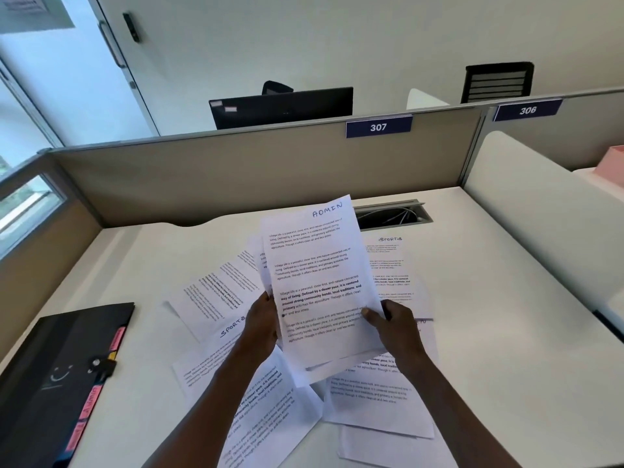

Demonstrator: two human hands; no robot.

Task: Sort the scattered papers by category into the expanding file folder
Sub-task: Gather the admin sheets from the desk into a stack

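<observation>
**Both hands hold up a sheet marked ADMIN over the scattered papers**

The left hand (261, 324) and the right hand (393, 324) grip a small stack of printed sheets, lifted above the table (489, 332). The front sheet (319, 282) is tilted slightly to the right and has "ADMIN" handwritten at its top right corner. The left hand's fingers curl round the stack's left edge; the right hand pinches the right edge, with its thumb lying across the printed text. How many sheets sit behind the front one I cannot tell.

Below the hands, the scattered papers (270, 410) lie overlapping on the table. One to the left (216, 298) shows "SPORTS" written by hand, and another further back on the right (388, 261) carries the same word.

The expanding file folder (57, 369), black, lies flat and closed at the table's left edge, well apart from the hands, with pink and yellow tabs along its right side.

Behind the table stands a grey partition (236, 177) with a blue plate (379, 126) reading 307, and a dark monitor (282, 106) beyond it
</observation>
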